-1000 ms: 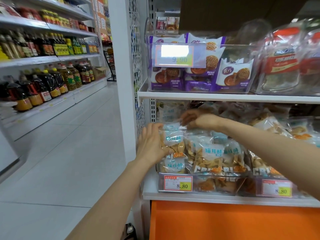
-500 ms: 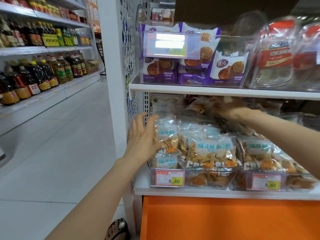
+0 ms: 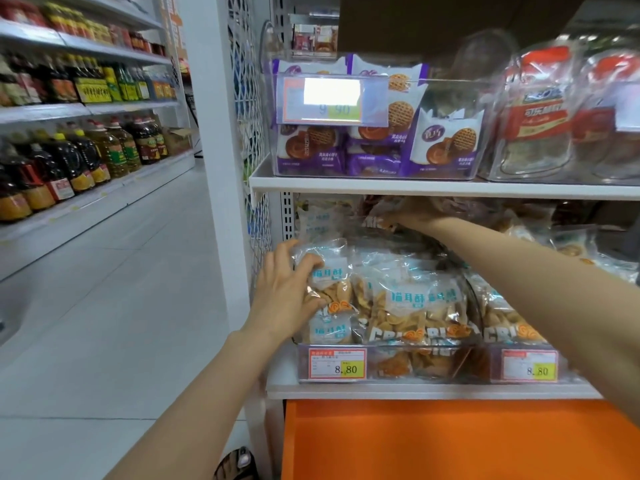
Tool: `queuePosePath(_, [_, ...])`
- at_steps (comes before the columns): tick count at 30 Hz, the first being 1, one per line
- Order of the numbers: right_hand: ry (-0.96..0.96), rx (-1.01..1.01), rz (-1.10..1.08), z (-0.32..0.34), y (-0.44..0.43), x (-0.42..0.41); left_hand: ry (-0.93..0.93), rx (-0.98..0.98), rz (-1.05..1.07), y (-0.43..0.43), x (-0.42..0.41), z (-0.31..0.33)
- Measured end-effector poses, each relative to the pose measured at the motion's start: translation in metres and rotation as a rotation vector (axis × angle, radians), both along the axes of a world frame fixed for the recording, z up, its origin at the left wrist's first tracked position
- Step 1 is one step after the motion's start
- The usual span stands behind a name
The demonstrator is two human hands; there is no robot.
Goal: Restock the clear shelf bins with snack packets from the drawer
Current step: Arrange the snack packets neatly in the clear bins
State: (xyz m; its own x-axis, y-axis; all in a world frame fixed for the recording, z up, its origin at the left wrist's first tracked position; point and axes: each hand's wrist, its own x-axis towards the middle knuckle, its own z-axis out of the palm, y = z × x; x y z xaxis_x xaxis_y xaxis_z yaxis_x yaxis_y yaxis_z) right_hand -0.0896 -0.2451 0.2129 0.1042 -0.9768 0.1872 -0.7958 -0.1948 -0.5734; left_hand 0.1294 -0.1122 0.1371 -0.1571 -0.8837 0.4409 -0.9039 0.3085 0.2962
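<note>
Your left hand (image 3: pixel 287 289) is at 9 o'clock of the clear bin (image 3: pixel 398 374). Thumb lies across the front and fingers wrap the edge of the end packet (image 3: pixel 329 271), likely bracing the upright row. Your right hand (image 3: pixel 410 213) reaches to 12 o'clock, under the upper shelf (image 3: pixel 450 188), onto a rear packet (image 3: pixel 379 221), probably seating it. Blur hides that grip.

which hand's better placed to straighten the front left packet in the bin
Left. The left hand holds the front-left packet at its edge, while the right hand reaches far back under the upper shelf.
</note>
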Motion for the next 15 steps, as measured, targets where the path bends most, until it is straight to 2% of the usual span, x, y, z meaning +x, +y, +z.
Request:
queuePosePath(2, [-0.083, -0.014, -0.025, 0.003, 0.006, 0.005, -0.035, -0.017, -0.018, 0.004, 0.003, 0.002])
queuePosePath(5, [-0.438, -0.033, -0.065, 0.008, 0.018, 0.002, -0.018, -0.125, -0.055, 0.009, 0.003, 0.001])
queuePosePath(7, [-0.606, 0.003, -0.071, 0.008, 0.035, -0.005, -0.061, -0.15, -0.101, 0.015, -0.001, 0.004])
queuePosePath(11, [-0.649, 0.166, 0.015, 0.001, 0.07, -0.016, -0.262, -0.044, -0.14, 0.022, -0.003, -0.001])
queuePosePath(15, [-0.517, 0.107, 0.141, -0.005, 0.109, -0.008, -0.264, -0.028, -0.119, 0.023, -0.002, -0.004])
